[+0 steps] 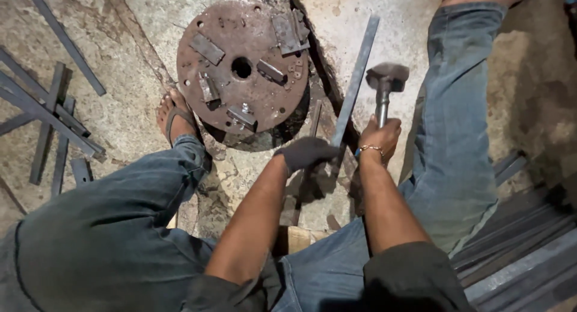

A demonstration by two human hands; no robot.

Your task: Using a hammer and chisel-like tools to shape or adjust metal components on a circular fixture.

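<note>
No packages, labels, signs or screens are in view

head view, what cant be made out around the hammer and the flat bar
- Head view: left hand hides the near end of the flat steel bar.
- Right hand covers the lower handle of the hammer.
- Round rusty plate hides whatever it sits on.
- Stacked bars, lower right, are cut off by the frame edge.

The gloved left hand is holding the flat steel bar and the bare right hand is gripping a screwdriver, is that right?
Not quite. The head view shows the bare right hand gripping a hammer, not a screwdriver. The gloved left hand does hold the flat steel bar.
</note>
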